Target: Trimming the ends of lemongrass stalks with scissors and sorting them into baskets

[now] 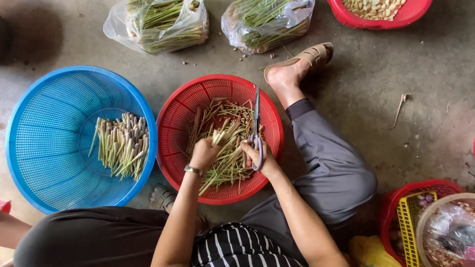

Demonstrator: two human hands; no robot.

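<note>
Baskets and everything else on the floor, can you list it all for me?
Blue basket: one, left, holds cut stalks.
Red basket: one, centre, holds trimmings.
Plastic bags: two, clear, top, green stalks inside.
Red basket of pale pieces: one, top right.
Red basket with yellow tray: one, bottom right.
Scissors: one pair, purple handles, in right hand.
Left hand: grips a stalk, wears a wristwatch.

I see bare floor (420, 99) open at three o'clock. At nine, the blue basket (29, 143) touches the red basket (173, 118); at twelve, two bagged stalk bundles (163, 22) block, and my leg (326, 158) hems the right.
</note>
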